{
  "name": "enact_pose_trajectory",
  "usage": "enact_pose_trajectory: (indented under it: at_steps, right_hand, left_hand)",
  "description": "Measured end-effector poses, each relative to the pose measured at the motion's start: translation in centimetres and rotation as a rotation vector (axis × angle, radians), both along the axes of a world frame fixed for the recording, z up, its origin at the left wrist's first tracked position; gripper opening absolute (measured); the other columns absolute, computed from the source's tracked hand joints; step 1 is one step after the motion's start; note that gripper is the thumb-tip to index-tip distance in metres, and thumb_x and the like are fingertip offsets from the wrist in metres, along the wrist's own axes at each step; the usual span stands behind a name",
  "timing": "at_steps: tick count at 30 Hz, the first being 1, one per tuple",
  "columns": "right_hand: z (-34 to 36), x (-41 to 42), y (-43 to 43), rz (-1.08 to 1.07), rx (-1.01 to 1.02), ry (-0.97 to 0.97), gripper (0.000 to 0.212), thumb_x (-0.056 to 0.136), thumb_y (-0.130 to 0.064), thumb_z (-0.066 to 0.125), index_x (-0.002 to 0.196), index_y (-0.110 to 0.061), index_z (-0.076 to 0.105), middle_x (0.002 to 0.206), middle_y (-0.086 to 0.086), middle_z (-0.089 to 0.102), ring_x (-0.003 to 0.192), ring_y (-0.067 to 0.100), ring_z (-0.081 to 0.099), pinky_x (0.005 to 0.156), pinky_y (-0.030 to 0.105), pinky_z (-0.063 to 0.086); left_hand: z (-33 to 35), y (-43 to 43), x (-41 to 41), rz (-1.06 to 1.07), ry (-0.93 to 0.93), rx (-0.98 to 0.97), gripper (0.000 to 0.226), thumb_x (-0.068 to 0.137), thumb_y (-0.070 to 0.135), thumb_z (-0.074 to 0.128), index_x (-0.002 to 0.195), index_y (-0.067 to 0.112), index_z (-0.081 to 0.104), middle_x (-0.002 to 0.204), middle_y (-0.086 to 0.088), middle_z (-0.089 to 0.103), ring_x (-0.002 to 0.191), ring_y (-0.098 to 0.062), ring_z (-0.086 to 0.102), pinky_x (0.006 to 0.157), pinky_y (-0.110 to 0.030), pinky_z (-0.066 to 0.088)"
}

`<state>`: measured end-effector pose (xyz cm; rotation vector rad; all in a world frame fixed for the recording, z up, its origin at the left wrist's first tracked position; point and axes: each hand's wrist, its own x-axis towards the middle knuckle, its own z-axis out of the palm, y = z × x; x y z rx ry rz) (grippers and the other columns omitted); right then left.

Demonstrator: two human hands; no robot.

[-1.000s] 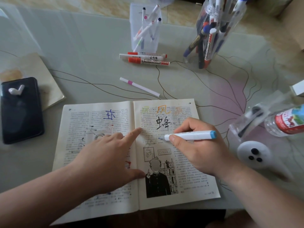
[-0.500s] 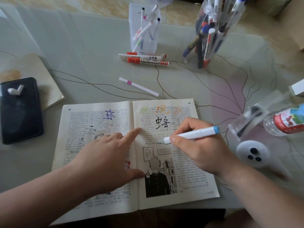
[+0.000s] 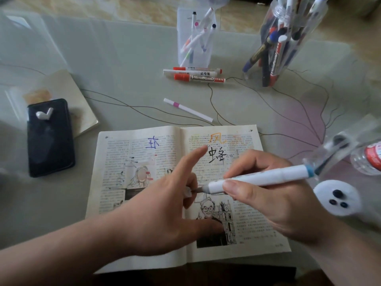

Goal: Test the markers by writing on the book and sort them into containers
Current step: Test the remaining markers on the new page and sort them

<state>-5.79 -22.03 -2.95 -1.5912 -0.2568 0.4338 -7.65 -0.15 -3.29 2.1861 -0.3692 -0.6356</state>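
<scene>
Head view takes in the glass-topped table point(image 3: 123, 58), with the open book point(image 3: 115, 182) at its near edge, scribbled with test characters. Over the right page the right hand point(image 3: 274, 205) grips a blue-banded white marker point(image 3: 268, 178), its tip aimed at the left hand point(image 3: 165, 215), forefinger out, seemingly pinching a small white cap point(image 3: 187, 191). I'd judge this test is wrapping up: next comes lining up tip and cap, then choosing the square tub point(image 3: 193, 58) or the round jar point(image 3: 288, 38).

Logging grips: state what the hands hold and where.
Right hand grips the white marker on its barrel near the tip. Left hand rests on the book; whether its curled fingers pinch something cannot be told.
</scene>
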Motion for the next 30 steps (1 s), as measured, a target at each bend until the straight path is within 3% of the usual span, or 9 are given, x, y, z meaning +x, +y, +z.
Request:
enact_pose_trajectory:
  at_steps: [6, 9, 11, 13, 17, 20, 22, 25, 30]
  right_hand:
    - [0.3, -0.6, 0.8, 0.055, -0.161, 0.022, 0.009, 0.080, -0.026, 0.078, 0.083, -0.021, 0.070, 0.075, -0.001, 0.069, 0.066, 0.010, 0.063, 0.059, 0.022, 0.047]
    - [0.4, -0.4, 0.9, 0.052, -0.195, 0.039, 0.012, 0.080, -0.028, 0.082, 0.086, -0.022, 0.073, 0.077, -0.001, 0.071, 0.070, 0.010, 0.067, 0.062, 0.022, 0.050]
    - [0.5, -0.1, 0.7, 0.000, -0.134, 0.082, 0.014, 0.078, -0.024, 0.085, 0.089, -0.022, 0.077, 0.077, 0.003, 0.074, 0.072, 0.013, 0.070, 0.064, 0.025, 0.054]
    - [0.5, 0.0, 0.4, -0.020, -0.022, 0.151, 0.018, 0.074, -0.023, 0.085, 0.091, -0.023, 0.080, 0.078, 0.006, 0.075, 0.072, 0.017, 0.070, 0.067, 0.028, 0.056]
    - [0.2, 0.3, 0.0, 0.029, 0.282, 0.314, 0.035, 0.077, -0.031, 0.085, 0.104, -0.009, 0.078, 0.082, 0.017, 0.072, 0.077, 0.026, 0.068, 0.072, 0.034, 0.055]
    - [0.3, 0.5, -0.1, 0.067, 0.405, 0.409, 0.043, 0.080, -0.031, 0.076, 0.106, 0.003, 0.075, 0.085, 0.024, 0.069, 0.078, 0.029, 0.067, 0.070, 0.037, 0.056]
    - [0.3, 0.5, -0.1, 0.070, 0.413, 0.434, 0.043, 0.077, -0.031, 0.076, 0.103, 0.003, 0.075, 0.081, 0.025, 0.068, 0.074, 0.031, 0.068, 0.068, 0.037, 0.055]
    - [0.5, 0.2, 0.2, 0.073, 0.471, 0.485, 0.031, 0.078, -0.025, 0.079, 0.096, -0.002, 0.070, 0.079, 0.025, 0.066, 0.070, 0.034, 0.067, 0.066, 0.039, 0.055]
    - [0.6, -0.4, 0.6, 0.075, 0.503, 0.502, 0.022, 0.084, -0.023, 0.078, 0.088, -0.008, 0.062, 0.081, 0.024, 0.068, 0.074, 0.032, 0.070, 0.062, 0.038, 0.055]
  left_hand:
    - [-0.2, 0.1, -0.5, -0.074, -0.041, -0.106, 0.107, 0.082, 0.047, 0.077, 0.151, 0.054, -0.005, 0.092, 0.015, 0.051, 0.084, -0.009, 0.056, 0.074, -0.020, 0.048]
    - [-0.7, 0.4, -0.6, -0.023, 0.032, -0.220, 0.083, 0.088, 0.030, 0.070, 0.149, 0.049, 0.018, 0.098, 0.011, 0.057, 0.086, -0.018, 0.061, 0.078, -0.036, 0.052]
    - [-0.9, 0.5, -0.3, 0.132, 0.120, -0.357, 0.060, 0.089, 0.019, 0.069, 0.138, 0.039, 0.043, 0.097, 0.004, 0.064, 0.083, -0.021, 0.063, 0.075, -0.039, 0.053]
    - [-0.5, 0.6, 0.4, 0.278, 0.199, -0.451, 0.042, 0.088, 0.006, 0.075, 0.123, 0.023, 0.059, 0.096, -0.005, 0.071, 0.078, -0.019, 0.067, 0.070, -0.029, 0.053]
    - [0.8, 0.8, 1.1, 0.311, 0.350, -0.605, 0.028, 0.079, 0.003, 0.075, 0.105, 0.001, 0.066, 0.086, -0.021, 0.074, 0.061, -0.030, 0.070, 0.054, -0.032, 0.057]
    - [1.7, 0.7, 0.8, 0.254, 0.372, -0.614, 0.038, 0.076, 0.017, 0.074, 0.112, 0.012, 0.063, 0.085, -0.023, 0.074, 0.052, -0.031, 0.070, 0.045, -0.036, 0.057]
    - [1.6, 0.9, 0.4, 0.177, 0.300, -0.536, 0.040, 0.084, 0.030, 0.072, 0.121, 0.031, 0.057, 0.084, -0.016, 0.075, 0.050, -0.027, 0.069, 0.046, -0.036, 0.057]
    - [1.3, 1.7, 0.0, 0.017, -0.014, -0.334, 0.039, 0.093, 0.050, 0.061, 0.128, 0.054, 0.045, 0.080, 0.004, 0.075, 0.050, -0.013, 0.066, 0.053, -0.023, 0.054]
    - [1.7, 2.5, 0.2, -0.163, -0.511, -0.156, 0.047, 0.098, 0.042, 0.057, 0.142, 0.032, 0.045, 0.071, 0.025, 0.047, 0.055, -0.005, 0.056, 0.050, -0.028, 0.049]
